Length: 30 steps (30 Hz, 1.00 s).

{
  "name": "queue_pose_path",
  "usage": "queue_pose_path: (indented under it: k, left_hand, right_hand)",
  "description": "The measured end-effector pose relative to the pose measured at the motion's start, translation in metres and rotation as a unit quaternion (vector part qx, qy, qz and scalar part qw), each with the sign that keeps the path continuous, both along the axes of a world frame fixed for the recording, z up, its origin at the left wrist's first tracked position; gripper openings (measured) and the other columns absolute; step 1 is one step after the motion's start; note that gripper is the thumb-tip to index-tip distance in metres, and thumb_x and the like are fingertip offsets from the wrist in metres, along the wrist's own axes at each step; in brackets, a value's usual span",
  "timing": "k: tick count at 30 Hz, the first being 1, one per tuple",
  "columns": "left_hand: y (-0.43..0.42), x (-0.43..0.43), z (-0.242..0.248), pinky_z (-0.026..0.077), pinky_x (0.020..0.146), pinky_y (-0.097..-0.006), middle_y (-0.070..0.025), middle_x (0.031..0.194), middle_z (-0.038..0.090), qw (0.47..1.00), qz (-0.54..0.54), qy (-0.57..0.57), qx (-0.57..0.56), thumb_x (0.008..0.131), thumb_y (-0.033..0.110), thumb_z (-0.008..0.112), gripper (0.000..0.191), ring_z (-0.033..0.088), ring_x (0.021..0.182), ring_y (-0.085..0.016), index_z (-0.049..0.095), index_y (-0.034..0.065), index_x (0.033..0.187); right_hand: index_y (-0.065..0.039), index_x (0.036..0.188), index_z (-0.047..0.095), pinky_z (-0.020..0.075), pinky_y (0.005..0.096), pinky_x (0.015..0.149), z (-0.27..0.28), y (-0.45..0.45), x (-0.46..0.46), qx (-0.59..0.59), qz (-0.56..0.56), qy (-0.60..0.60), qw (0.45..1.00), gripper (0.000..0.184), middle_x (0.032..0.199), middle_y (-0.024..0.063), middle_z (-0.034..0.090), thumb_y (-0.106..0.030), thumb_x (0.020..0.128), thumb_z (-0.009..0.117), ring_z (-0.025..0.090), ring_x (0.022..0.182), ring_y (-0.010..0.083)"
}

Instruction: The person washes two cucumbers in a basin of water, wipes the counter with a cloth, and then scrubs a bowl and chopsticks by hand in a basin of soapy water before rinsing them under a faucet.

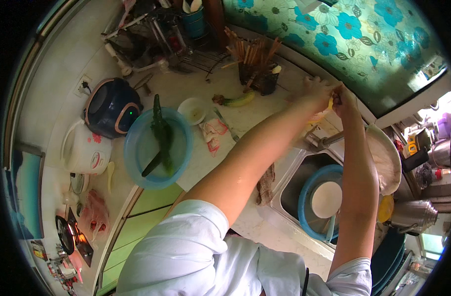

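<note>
My left hand [316, 90] is blurred and reaches to the windowsill corner behind the sink. Close beside it, my right hand [345, 100] has its fingers curled. Partly hidden by my hands and left forearm is a yellow, plastic-looking thing [316, 117]; whether either hand grips it is unclear. Just below stands the faucet [318, 142]. In the metal sink [290, 185], a blue basin [306, 218] holds a white bowl [326, 199] and a light-blue-handled utensil [331, 229].
At left, a light blue basin [134, 162] holds long green vegetables [162, 129]. Nearby are a small bowl [193, 111], a fork [225, 124], a cloth [213, 135], a curved green vegetable piece [240, 100] and a chopstick holder [260, 76]. Two cookers [112, 107] stand by the wall.
</note>
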<state>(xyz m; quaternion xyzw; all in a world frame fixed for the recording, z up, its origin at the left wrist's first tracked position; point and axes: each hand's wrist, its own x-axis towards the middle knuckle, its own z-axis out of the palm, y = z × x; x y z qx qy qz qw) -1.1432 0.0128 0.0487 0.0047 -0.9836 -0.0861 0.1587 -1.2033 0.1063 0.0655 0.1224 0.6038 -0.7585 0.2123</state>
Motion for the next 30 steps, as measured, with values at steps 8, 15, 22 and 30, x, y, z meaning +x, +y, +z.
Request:
queue_pose_path:
  k: [8,15,22,30]
  left_hand:
    - [-0.001,0.000,-0.013,0.029,0.084,-0.0448,0.0002,0.107,0.054,0.998,-0.023,0.065,0.004,0.076,0.020,0.058,0.062,0.047,0.100,-0.022,0.032,0.0334,0.130]
    - [-0.007,0.005,0.009,0.033,0.084,-0.0508,-0.0054,0.117,0.051,0.998,-0.046,-0.044,0.018,0.074,0.020,0.059,0.055,0.045,0.110,-0.026,0.040,0.0228,0.126]
    - [-0.058,0.060,-0.009,0.037,0.091,-0.0387,-0.0114,0.121,0.046,0.938,-0.181,0.246,0.161,0.077,0.002,0.052,0.051,0.044,0.112,-0.029,0.041,0.0155,0.125]
    - [-0.119,0.216,-0.039,0.044,0.079,-0.0360,-0.0129,0.107,0.054,0.949,0.097,-0.166,0.249,0.076,0.002,0.051,0.038,0.051,0.101,-0.028,0.050,0.0098,0.114]
  right_hand:
    - [-0.010,0.069,0.050,0.0260,0.0235,0.039,-0.011,0.002,0.008,-0.016,-0.028,0.034,0.999,0.029,0.056,-0.0006,0.043,-0.031,0.088,0.046,0.034,0.044,0.0088]
    - [-0.010,0.071,0.049,0.0259,0.0201,0.035,-0.008,0.026,0.068,-0.087,0.031,-0.023,0.995,0.031,0.059,-0.0006,0.046,-0.035,0.088,0.046,0.035,0.043,0.0074]
    - [-0.006,0.077,0.052,0.0335,0.0177,0.041,-0.063,0.192,0.164,-0.135,0.124,-0.071,0.981,0.019,0.064,0.0020,0.051,-0.020,0.089,0.045,0.046,0.051,0.0083]
    - [0.001,0.087,0.053,0.0455,0.0287,0.058,-0.201,0.260,0.199,0.151,-0.035,-0.019,0.988,0.014,0.072,0.0130,0.056,-0.004,0.081,0.042,0.055,0.065,0.0192]
